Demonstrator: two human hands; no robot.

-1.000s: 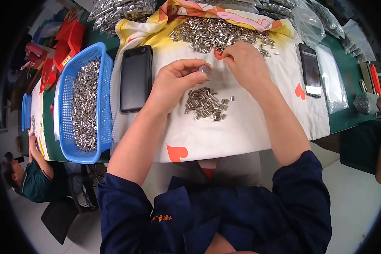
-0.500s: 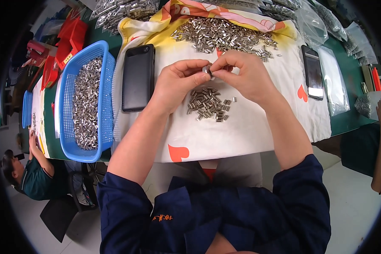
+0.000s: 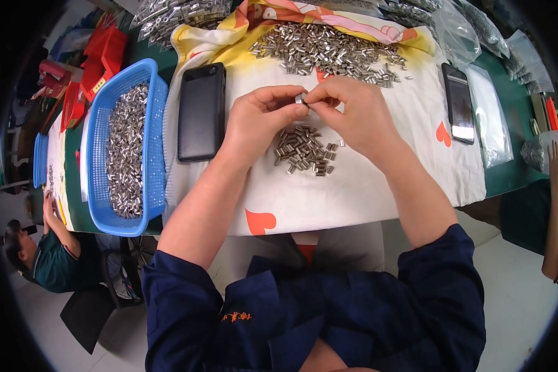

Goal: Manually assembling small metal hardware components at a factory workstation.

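Over the middle of the cloth, my left hand (image 3: 258,118) pinches a small shiny metal cylinder (image 3: 300,98) between thumb and forefinger. My right hand (image 3: 361,115) meets it from the other side, thumb and forefinger closed at the piece's edge. Fingers partly cover the piece, so its far end is hidden. Just below the hands lies a small pile of metal cylinders (image 3: 304,150). Beyond them spreads a larger heap of such cylinders (image 3: 328,53) on the patterned cloth (image 3: 341,198).
On the left stands a blue plastic basket (image 3: 152,155) full of metal cylinders, beside a black rectangular case (image 3: 202,111). A phone (image 3: 457,102) and a clear plastic bag (image 3: 488,118) lie right. Red bins (image 3: 105,56) and bagged metal parts (image 3: 183,18) are farther back. Other people sit both sides.
Both hands stay together at nearly the same spot. The held piece has turned a little and shows a brighter face; the right fingertips have shifted slightly.
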